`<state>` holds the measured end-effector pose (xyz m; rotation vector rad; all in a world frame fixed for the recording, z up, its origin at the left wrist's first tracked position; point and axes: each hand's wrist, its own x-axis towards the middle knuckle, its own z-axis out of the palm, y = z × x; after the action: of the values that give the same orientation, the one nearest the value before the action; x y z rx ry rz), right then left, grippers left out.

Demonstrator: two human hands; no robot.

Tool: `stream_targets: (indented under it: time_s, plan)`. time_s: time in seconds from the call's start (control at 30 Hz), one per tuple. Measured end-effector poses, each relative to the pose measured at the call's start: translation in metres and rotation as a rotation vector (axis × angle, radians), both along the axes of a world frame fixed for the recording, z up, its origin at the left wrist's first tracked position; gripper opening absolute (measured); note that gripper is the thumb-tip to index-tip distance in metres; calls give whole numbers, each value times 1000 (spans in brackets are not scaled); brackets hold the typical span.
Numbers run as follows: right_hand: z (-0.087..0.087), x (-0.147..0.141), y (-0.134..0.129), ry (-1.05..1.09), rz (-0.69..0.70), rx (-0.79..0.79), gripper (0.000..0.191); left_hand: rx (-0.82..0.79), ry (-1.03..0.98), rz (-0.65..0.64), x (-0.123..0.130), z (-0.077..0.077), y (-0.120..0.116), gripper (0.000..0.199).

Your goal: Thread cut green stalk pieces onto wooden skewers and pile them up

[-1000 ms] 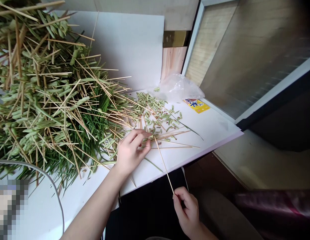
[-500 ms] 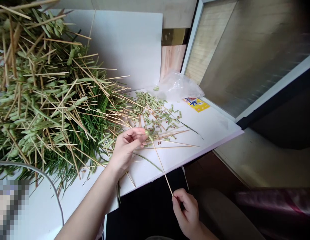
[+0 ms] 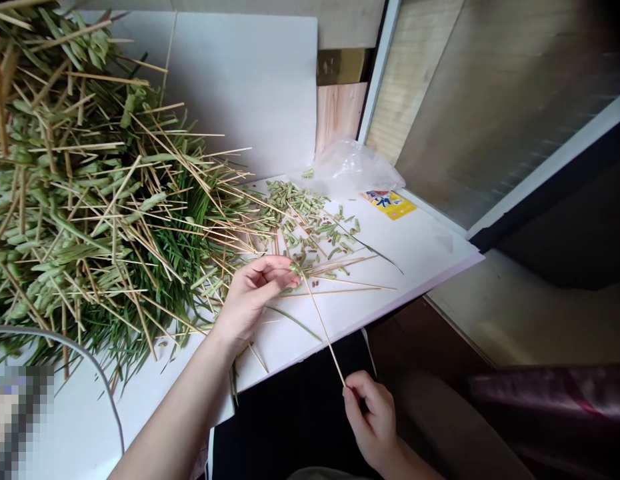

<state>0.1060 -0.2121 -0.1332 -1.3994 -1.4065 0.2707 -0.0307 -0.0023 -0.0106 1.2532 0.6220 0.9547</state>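
Observation:
My right hand (image 3: 373,423) is closed around the lower end of a thin wooden skewer (image 3: 323,325), below the table's front edge. The skewer slants up and left to my left hand (image 3: 250,293). There the thumb and fingers pinch a small knotted green bean piece (image 3: 298,269) at the skewer's upper end; the tip itself is hidden. Just beyond the left hand lie short cut green bean pieces (image 3: 293,199) and several loose skewers (image 3: 350,283). At the left rises a big heap of loaded skewers (image 3: 75,213), with long dark green leaves (image 3: 205,200) among them.
A clear plastic bag (image 3: 360,167) and a yellow packet (image 3: 401,208) lie at the back right of the white table (image 3: 380,247). Behind the heap stands a white board (image 3: 260,87). A grey cable (image 3: 103,373) curves across the lower left.
The view has shifted slightly, so the whole scene sits a little further left and up. Between my left fingers the green piece has turned or slid slightly; both hands keep their hold.

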Motion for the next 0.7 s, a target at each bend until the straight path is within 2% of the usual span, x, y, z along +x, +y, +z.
stream_targets:
  time_s: [0.4, 0.7]
  plan:
    - [0, 0, 1, 41, 25, -21, 21, 97, 12, -23, -1, -2, 1, 17]
    - [-1, 0, 0, 101, 61, -62, 22, 304, 158, -16, -2, -2, 0, 18]
